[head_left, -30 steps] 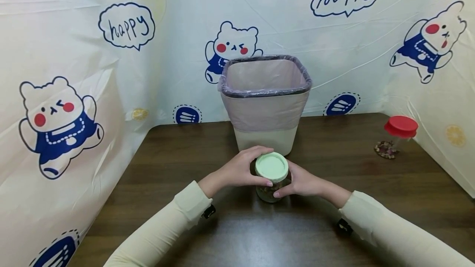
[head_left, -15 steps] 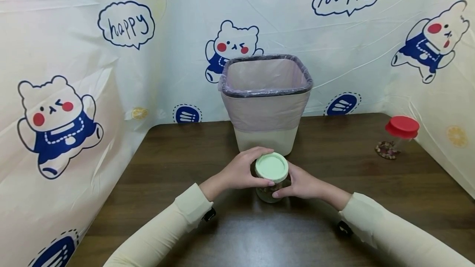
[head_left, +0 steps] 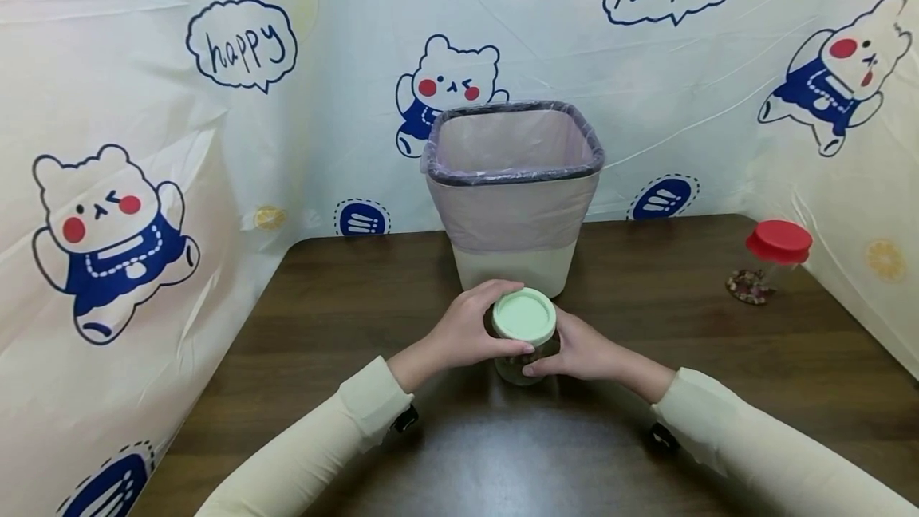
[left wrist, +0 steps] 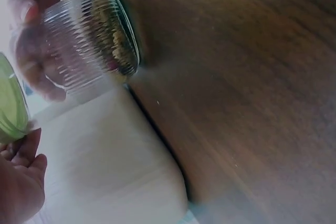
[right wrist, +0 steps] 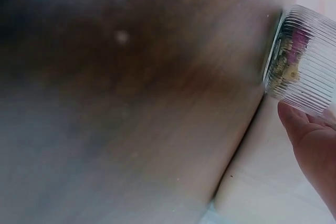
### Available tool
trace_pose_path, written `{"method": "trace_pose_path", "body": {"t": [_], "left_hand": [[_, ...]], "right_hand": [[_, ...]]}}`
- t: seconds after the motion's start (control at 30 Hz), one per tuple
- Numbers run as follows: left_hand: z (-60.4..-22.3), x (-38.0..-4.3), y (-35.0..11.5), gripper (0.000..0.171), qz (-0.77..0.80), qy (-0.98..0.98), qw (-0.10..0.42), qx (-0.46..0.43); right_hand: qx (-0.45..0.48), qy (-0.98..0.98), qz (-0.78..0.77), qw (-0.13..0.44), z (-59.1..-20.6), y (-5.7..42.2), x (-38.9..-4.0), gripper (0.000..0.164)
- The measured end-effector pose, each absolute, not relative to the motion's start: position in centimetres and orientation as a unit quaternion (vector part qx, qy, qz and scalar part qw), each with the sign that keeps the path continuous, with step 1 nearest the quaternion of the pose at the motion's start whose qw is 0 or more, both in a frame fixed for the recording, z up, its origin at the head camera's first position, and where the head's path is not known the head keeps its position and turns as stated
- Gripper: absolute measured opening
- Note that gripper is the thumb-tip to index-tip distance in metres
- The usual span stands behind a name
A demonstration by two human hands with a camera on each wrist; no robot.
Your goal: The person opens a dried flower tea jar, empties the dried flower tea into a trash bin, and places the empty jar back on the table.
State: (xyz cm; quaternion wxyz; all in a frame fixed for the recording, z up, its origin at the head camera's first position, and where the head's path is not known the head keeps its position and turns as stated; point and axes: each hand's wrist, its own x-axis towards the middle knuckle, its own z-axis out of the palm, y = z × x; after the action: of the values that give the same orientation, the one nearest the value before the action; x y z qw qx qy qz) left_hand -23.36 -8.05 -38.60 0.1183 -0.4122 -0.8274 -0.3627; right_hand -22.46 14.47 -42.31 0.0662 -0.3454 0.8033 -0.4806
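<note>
A ribbed glass jar point(left wrist: 94, 40) stands on the table just in front of the bin, with dried brownish and pinkish bits at its bottom. Over its top is a pale green lid point(head_left: 524, 316); whether it sits fully on the rim, I cannot tell. My left hand point(head_left: 467, 329) grips the lid's edge from the left, thumb at the front and fingers behind. From the right, my right hand point(head_left: 589, 348) holds the glass, its thumb across the front. The far fingers of that hand are hidden behind the jar in the head view.
A pale bin point(head_left: 513, 218) lined with a translucent lilac bag stands behind the jar. At the far right of the brown wooden table point(head_left: 345, 294) is another clear jar with a red lid point(head_left: 779, 241), holding dried bits. A printed cloth point(head_left: 345, 38) encloses the back and sides.
My left thumb has shifted slightly rightward along the front of the lid. My right hand keeps its hold on the jar, and the whole view has drifted a little.
</note>
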Motion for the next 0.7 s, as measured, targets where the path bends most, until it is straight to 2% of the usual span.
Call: {"method": "trace_pose_path", "body": {"t": [0.5, 0.7], "left_hand": [[-39.0, -21.8, -7.0, 0.076, -0.37, -0.848, 0.154, -0.346], [-39.2, -22.3, -7.7, 0.08, -0.4, -0.83, 0.124, -0.368]], "right_hand": [[-0.338, 0.793, -0.5, 0.086, -42.3, 14.4, -22.6, 0.087], [-0.335, 0.795, -0.497, 0.092, -42.2, 14.4, -22.5, 0.088]]}}
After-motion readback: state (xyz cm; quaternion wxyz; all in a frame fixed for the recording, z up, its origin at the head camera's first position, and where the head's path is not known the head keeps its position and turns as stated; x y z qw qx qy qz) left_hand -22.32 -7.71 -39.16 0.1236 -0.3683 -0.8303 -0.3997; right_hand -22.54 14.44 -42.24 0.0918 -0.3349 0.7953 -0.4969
